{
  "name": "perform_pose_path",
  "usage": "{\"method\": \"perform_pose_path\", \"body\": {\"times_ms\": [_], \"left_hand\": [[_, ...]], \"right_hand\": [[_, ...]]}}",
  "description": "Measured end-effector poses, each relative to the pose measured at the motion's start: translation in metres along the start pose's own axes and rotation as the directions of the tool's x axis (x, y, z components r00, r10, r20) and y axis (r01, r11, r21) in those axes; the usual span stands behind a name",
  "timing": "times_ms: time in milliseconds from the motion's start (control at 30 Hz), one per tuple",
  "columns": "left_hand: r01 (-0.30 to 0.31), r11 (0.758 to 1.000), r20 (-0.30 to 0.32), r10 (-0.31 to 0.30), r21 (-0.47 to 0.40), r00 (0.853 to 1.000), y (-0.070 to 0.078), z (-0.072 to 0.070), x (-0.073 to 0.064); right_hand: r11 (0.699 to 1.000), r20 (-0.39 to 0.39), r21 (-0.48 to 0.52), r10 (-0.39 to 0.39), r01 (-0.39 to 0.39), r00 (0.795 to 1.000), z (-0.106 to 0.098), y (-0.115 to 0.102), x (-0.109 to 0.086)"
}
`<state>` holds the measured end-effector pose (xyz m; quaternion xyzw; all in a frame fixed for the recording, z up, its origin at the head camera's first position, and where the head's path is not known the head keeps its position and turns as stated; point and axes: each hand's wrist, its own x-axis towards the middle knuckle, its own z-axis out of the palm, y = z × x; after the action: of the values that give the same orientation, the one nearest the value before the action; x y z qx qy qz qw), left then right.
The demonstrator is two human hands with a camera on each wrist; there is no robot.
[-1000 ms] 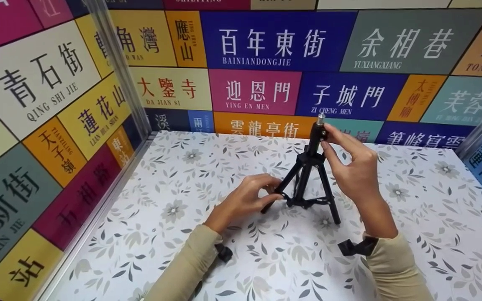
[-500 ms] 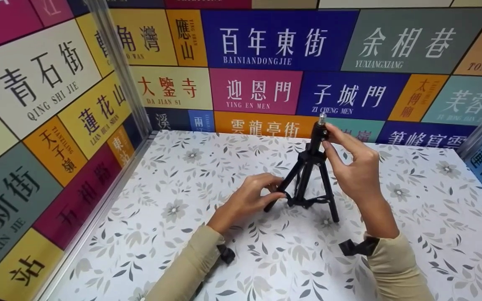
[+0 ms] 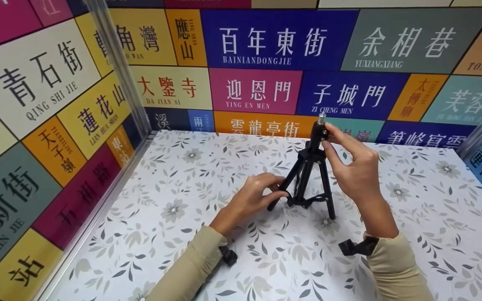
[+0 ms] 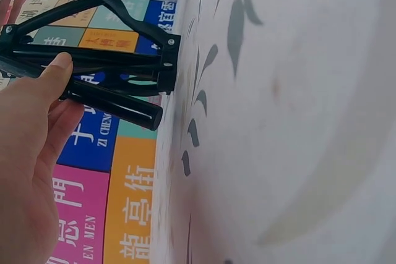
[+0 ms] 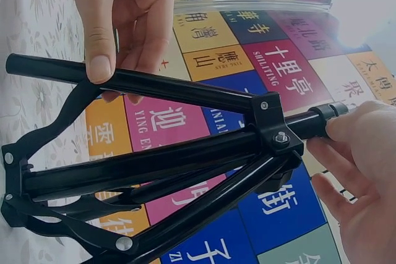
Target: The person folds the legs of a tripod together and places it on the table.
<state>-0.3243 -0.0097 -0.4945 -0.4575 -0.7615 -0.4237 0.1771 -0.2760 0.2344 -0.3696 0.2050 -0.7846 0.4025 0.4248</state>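
A small black tripod point(image 3: 305, 175) with a silver stud on top stands upright over the table, its legs partly spread. My left hand point(image 3: 252, 195) pinches its left leg between thumb and fingers; in the left wrist view the thumb point(image 4: 60, 66) lies along that leg near the lower brace. At the top, my right hand point(image 3: 354, 167) pinches the black collar of the centre post just under the stud. In the right wrist view, the leg hub point(image 5: 275, 125) and the metal-riveted braces point(image 5: 62, 112) show plainly, with the right hand point(image 5: 365, 171) around the post end.
The table point(image 3: 174, 251) has a white cover with grey leaf and flower print. Behind it and at the left rise walls of coloured street-name panels point(image 3: 278, 39). Black straps with mounts point(image 3: 356, 246) sit at both sleeve cuffs.
The tripod's legs have drawn slightly closer together, the left leg's foot shifting right and the right leg's foot shifting left. My left hand moved a little right with its leg; the right hand stayed nearly still.
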Motion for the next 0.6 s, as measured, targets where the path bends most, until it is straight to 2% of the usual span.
{"method": "perform_pose_path", "body": {"times_ms": [133, 367, 600], "left_hand": [[0.000, 1.000, -0.024, 0.000, 0.006, 1.000, 0.0024, 0.0020, 0.0011], [0.034, 0.998, -0.059, -0.032, 0.045, 0.998, 0.0064, 0.0062, 0.0019], [0.048, 0.998, -0.091, -0.044, 0.047, 0.995, 0.0090, 0.0093, 0.0035]], "right_hand": [[1.000, -0.003, 0.007, 0.003, -0.002, 1.000, -0.0008, -0.0046, 0.0004], [1.000, -0.011, 0.007, 0.003, -0.002, 1.000, -0.0013, -0.0075, 0.0009], [1.000, -0.004, 0.003, -0.001, 0.001, 1.000, 0.0001, 0.0014, -0.0004]]}}
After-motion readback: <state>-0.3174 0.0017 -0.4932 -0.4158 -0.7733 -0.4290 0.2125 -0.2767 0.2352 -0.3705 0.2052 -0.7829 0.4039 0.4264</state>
